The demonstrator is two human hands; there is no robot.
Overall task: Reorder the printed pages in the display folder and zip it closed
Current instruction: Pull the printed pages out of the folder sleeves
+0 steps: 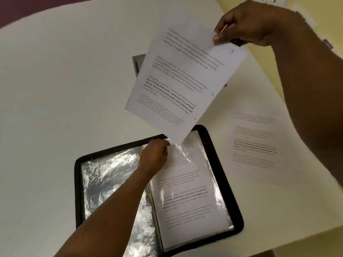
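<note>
Display folder (230, 184) open under right-hand (246, 25) grip pinching lifted page (181, 89); left hand (155, 154) pinching sleeve (178, 151).

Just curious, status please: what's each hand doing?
Right hand pinches printed page aloft. Left hand holds sleeve open. Folder unzipped. Nothing blocking.

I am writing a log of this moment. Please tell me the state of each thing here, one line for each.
Display folder: open flat, unzipped.
Held page: lifted above the folder.
Right hand: pinches the held page.
Left hand: holds the plastic sleeve open.
Loose page: flat on the table.
</note>
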